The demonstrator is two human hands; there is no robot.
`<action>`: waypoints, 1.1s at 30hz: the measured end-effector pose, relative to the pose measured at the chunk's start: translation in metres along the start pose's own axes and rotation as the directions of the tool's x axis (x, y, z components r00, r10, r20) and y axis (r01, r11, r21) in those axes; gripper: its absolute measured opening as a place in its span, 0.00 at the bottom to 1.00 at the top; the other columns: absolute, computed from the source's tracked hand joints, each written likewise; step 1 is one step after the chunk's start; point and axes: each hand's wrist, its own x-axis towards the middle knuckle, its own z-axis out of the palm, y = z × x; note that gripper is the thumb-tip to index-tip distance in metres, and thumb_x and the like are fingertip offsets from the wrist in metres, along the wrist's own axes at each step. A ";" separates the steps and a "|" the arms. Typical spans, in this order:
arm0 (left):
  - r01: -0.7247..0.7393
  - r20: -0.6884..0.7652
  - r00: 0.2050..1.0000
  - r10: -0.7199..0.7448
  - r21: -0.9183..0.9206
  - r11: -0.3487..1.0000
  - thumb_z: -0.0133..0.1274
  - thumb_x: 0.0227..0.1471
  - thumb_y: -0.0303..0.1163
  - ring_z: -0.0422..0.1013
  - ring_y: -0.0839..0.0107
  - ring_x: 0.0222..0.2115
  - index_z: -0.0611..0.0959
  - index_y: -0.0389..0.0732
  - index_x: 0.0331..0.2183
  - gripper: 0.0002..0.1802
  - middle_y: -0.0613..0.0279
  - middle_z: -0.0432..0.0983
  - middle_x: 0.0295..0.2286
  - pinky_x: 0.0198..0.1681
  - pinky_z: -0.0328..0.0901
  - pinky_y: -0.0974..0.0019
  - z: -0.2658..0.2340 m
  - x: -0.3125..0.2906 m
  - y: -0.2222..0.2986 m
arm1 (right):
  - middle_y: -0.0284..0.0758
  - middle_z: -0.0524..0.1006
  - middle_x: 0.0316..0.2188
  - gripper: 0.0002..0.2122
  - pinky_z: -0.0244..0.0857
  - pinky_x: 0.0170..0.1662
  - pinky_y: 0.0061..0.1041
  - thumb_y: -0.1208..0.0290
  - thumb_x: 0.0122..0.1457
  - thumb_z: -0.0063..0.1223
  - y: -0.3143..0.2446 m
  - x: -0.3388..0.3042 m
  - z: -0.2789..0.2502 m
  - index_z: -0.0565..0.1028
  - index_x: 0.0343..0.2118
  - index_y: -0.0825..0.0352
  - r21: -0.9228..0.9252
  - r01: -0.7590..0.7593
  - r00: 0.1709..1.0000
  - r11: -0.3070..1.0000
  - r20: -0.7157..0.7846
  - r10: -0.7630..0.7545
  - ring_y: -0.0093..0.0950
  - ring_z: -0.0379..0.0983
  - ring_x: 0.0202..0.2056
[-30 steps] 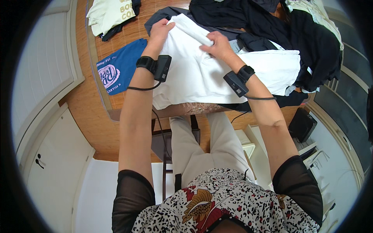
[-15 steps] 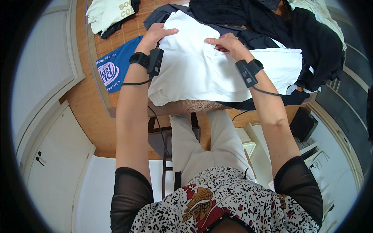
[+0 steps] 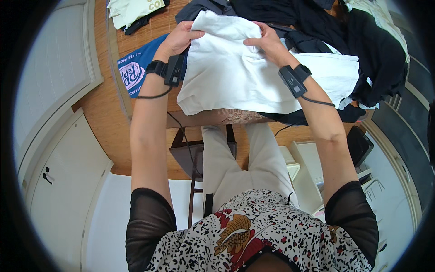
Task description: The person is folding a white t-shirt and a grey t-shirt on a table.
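Note:
A white cloth garment lies spread over the near side of the wooden table, one part reaching out to the right; its exact kind is not clear. At its far left edge my left hand grips the fabric, thumb on top and fingers underneath. My right hand pinches the far right part of the same piece, with its fingers partly hidden. Between the two hands the far edge is slightly raised. Beside my left wrist lies a blue garment with a pink print, partly covered by my forearm.
Black and dark grey clothes are heaped across the back and right of the table. A cream garment sits at the far left. Below the table edge stands a dark chair. Cables run from both wrist devices.
Both hands have lifted the white garment's far edge a little. My right hand now has its fingers over that edge. The whole view has shifted slightly.

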 end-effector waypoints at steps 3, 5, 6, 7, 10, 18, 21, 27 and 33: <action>-0.130 0.137 0.986 0.096 0.263 0.956 0.53 0.48 0.21 0.69 0.73 0.42 0.83 0.38 0.35 0.10 0.63 0.75 0.40 0.49 0.62 0.69 0.006 -0.027 0.006 | 0.37 0.74 0.42 0.26 0.65 0.44 0.27 0.83 0.36 0.61 -0.008 -0.025 -0.007 0.73 0.44 0.67 -0.377 0.386 0.920 0.842 0.217 -0.325 0.30 0.72 0.40; -0.390 0.341 0.914 0.220 0.590 0.707 0.52 0.43 0.18 0.65 0.68 0.46 0.87 0.46 0.25 0.13 0.66 0.74 0.42 0.52 0.58 0.66 0.016 -0.053 0.000 | 0.36 0.72 0.32 0.21 0.63 0.44 0.31 0.84 0.36 0.56 -0.004 -0.059 -0.017 0.74 0.39 0.64 -0.550 0.687 0.725 0.474 0.480 -0.494 0.37 0.68 0.38; -0.417 0.390 0.900 0.196 0.636 0.649 0.50 0.41 0.15 0.65 0.66 0.47 0.87 0.47 0.26 0.16 0.66 0.74 0.41 0.53 0.57 0.65 0.022 -0.068 -0.006 | 0.36 0.69 0.30 0.18 0.62 0.43 0.33 0.84 0.38 0.53 -0.001 -0.074 -0.018 0.73 0.36 0.65 -0.587 0.743 0.665 0.322 0.591 -0.457 0.36 0.65 0.38; -0.425 0.423 0.895 0.144 0.705 0.568 0.49 0.39 0.11 0.64 0.64 0.47 0.87 0.47 0.26 0.19 0.65 0.74 0.41 0.53 0.57 0.63 0.027 -0.080 -0.015 | 0.36 0.69 0.30 0.18 0.62 0.43 0.33 0.84 0.38 0.53 0.004 -0.086 -0.017 0.73 0.36 0.65 -0.587 0.744 0.664 0.320 0.591 -0.458 0.36 0.65 0.38; -0.130 0.168 0.985 -0.032 0.856 0.500 0.42 0.32 0.06 0.66 0.64 0.45 0.84 0.42 0.28 0.25 0.61 0.73 0.39 0.50 0.58 0.64 0.038 -0.113 -0.051 | 0.39 0.69 0.32 0.16 0.62 0.44 0.33 0.84 0.39 0.50 0.014 -0.114 -0.014 0.73 0.36 0.67 -0.652 0.739 0.674 0.171 0.705 -0.221 0.37 0.65 0.40; 0.086 -0.617 0.656 0.435 0.634 0.768 0.55 0.48 0.26 0.69 0.66 0.35 0.81 0.36 0.28 0.04 0.59 0.73 0.33 0.39 0.64 0.66 0.035 -0.076 -0.108 | 0.44 0.69 0.34 0.18 0.65 0.41 0.35 0.84 0.44 0.46 0.018 -0.129 0.034 0.70 0.41 0.69 -0.614 0.548 0.836 0.568 0.371 -0.405 0.43 0.68 0.37; -0.076 -0.607 0.705 0.368 0.451 0.889 0.58 0.49 0.33 0.67 0.79 0.32 0.80 0.33 0.34 0.13 0.65 0.74 0.31 0.33 0.62 0.75 0.037 -0.062 -0.110 | 0.46 0.69 0.35 0.17 0.64 0.40 0.37 0.83 0.47 0.44 0.035 -0.117 0.059 0.68 0.43 0.69 -0.594 0.503 0.861 0.628 0.281 -0.424 0.44 0.69 0.36; -0.143 -0.571 0.791 0.220 0.176 0.974 0.57 0.49 0.31 0.64 0.84 0.23 0.82 0.34 0.31 0.09 0.73 0.73 0.22 0.27 0.59 0.80 0.023 -0.060 -0.095 | 0.37 0.71 0.28 0.19 0.66 0.33 0.24 0.84 0.52 0.43 0.067 -0.096 0.054 0.64 0.50 0.67 -0.580 0.406 0.896 0.706 0.100 -0.433 0.27 0.72 0.27; -0.044 -0.514 0.846 0.140 0.195 0.980 0.55 0.48 0.27 0.65 0.83 0.20 0.82 0.34 0.27 0.06 0.72 0.72 0.19 0.23 0.60 0.78 0.014 -0.077 -0.081 | 0.34 0.76 0.25 0.18 0.67 0.28 0.17 0.76 0.60 0.38 0.064 -0.089 0.039 0.62 0.54 0.64 -0.079 0.012 0.992 0.997 -0.123 -0.022 0.20 0.73 0.23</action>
